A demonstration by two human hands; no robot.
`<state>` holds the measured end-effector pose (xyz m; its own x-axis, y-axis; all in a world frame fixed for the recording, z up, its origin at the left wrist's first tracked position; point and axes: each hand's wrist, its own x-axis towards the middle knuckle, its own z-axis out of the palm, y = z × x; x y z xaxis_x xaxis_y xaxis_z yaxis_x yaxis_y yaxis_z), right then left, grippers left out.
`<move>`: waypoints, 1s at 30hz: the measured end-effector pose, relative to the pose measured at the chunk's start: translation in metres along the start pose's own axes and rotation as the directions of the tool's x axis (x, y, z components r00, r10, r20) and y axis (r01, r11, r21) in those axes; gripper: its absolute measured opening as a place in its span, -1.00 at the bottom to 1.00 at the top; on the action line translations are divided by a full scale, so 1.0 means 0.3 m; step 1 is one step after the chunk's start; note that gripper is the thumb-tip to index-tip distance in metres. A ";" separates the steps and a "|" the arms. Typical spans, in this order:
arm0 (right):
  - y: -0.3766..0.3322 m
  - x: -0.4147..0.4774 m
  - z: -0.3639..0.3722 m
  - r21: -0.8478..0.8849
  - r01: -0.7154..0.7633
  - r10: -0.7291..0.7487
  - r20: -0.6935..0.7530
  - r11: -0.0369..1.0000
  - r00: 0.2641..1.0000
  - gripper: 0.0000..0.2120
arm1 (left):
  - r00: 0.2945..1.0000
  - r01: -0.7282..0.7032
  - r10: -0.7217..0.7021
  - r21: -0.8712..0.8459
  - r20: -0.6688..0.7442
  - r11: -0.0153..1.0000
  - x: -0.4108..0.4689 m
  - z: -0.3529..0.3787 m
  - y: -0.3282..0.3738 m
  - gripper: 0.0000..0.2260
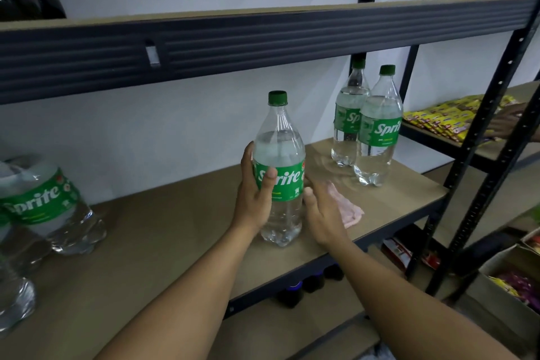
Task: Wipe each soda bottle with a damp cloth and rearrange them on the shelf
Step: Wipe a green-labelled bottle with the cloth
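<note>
- Left hand (253, 196) wraps the center Sprite bottle (279, 172) — upright on the shelf board (175, 231).
- Right hand (321, 210) just right of that bottle, fingers loose, holding nothing.
- Pink cloth (349, 210) flat beyond it.
- Two bottles (368, 126) farther right.

A small shop or stockroom: dark metal shelving (263, 38) carries Sprite bottles (377, 126), stacked yellow snack packets (444, 120) at three o'clock, and boxed goods (511, 280) at four o'clock.
</note>
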<state>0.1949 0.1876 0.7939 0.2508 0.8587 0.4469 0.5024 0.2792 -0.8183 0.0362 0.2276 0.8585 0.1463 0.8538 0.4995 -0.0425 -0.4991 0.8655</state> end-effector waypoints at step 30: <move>-0.393 -0.171 0.607 0.232 0.010 -0.099 0.376 0.973 0.921 -0.33 | 0.924 0.246 -0.179 0.166 -0.336 0.955 -0.351 -0.657 0.008 -0.36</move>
<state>-0.0279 0.1888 0.8017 -0.1302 0.9250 0.3571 0.2992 0.3800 -0.8752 -0.1741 0.1655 0.8152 -0.1897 0.9286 0.3189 0.1593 -0.2914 0.9432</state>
